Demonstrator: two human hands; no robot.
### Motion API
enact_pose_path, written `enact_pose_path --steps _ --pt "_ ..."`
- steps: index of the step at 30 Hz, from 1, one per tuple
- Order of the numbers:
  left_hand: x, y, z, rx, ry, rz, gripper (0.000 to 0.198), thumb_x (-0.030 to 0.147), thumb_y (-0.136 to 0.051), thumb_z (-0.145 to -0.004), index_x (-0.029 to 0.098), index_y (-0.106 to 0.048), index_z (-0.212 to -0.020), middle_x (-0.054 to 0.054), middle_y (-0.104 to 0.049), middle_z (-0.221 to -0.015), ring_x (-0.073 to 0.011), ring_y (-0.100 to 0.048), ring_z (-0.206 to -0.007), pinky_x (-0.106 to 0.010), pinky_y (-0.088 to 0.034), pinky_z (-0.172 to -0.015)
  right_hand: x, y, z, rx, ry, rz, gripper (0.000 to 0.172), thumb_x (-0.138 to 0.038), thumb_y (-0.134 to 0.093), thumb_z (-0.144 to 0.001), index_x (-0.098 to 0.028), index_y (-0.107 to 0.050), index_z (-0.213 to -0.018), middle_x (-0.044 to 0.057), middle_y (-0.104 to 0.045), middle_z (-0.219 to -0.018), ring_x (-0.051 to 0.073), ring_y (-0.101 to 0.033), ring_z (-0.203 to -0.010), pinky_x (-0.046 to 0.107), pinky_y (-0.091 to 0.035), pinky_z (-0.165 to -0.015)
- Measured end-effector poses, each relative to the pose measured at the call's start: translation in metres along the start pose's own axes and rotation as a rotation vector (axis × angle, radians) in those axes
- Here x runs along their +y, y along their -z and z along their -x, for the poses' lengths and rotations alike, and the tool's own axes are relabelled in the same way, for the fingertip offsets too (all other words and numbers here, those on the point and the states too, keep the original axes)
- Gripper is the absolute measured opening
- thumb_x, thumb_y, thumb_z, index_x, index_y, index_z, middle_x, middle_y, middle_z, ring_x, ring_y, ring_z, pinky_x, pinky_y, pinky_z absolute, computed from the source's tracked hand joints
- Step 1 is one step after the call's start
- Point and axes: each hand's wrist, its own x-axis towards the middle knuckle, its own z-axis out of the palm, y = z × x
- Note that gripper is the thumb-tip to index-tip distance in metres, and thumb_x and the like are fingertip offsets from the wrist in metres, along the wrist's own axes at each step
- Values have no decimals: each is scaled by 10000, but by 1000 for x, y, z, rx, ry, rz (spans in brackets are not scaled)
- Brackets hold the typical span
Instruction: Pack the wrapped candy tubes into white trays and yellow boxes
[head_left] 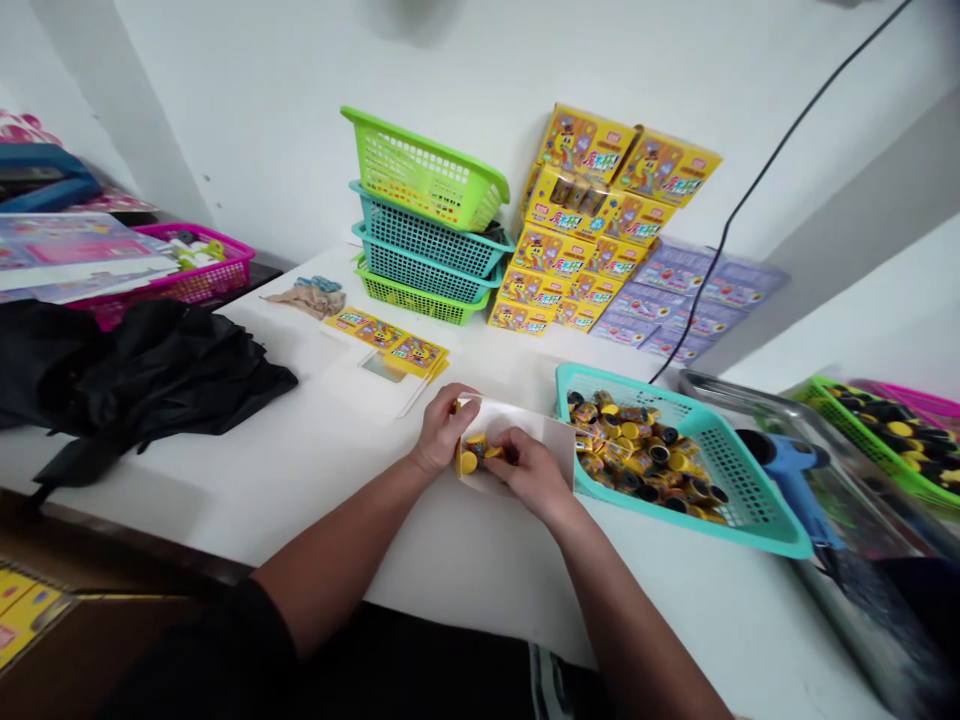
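My left hand (441,430) is closed on the left edge of a small open white box (525,425) lying on the white table (315,450). Several small yellow round toys (472,455) sit inside the box between my hands. My right hand (529,470) is curled over them, its fingers pinching one of the yellow pieces inside the box. Directly right of the box stands a teal basket (750,500) filled with several yellow and black small toys (637,455).
Stacked green and teal baskets (427,225) and yellow boxes (592,225) stand at the wall. Yellow printed cards (390,340) lie behind the hands, black fabric (150,375) left, a pink basket (195,275) far left. A blue glue gun (799,480) lies on a metal tray (862,560) right.
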Motion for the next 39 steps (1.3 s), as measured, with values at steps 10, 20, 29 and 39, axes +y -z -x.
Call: enact_pose_path --steps 10,20,29,39 --pt "0 0 0 6 16 -6 501 654 -572 -810 171 -655 -915 -61 -619 -898 -226 -562 -884 -324 -445 -812 -2 6 0 69 229 540 414 -153 -547 -771 -156 -591 -1182 102 -630 -1067 206 -582 -949 305 -448 -853" --pt "0 -1 0 5 34 -4 473 642 -562 -819 177 -631 -866 -56 -606 -859 -219 -560 -843 -322 -455 -763 -14 13 5 -50 417 539 282 -90 -487 -811 -171 -698 -981 69 -551 -907 175 -537 -856 284 -455 -813" --pt "1 0 1 -10 19 0 481 640 -570 -816 175 -648 -910 -64 -617 -901 -223 -559 -873 -325 -452 -788 -1 22 25 13 555 278 182 -76 -486 -809 -188 -626 -778 37 -547 -786 161 -551 -770 272 -462 -708" --pt "-3 1 1 -6 63 15 457 626 -576 -821 182 -647 -903 -44 -611 -861 -208 -553 -829 -310 -452 -743 1 11 15 14 432 326 214 -96 -531 -795 -190 -633 -958 66 -622 -954 200 -592 -945 327 -495 -856"
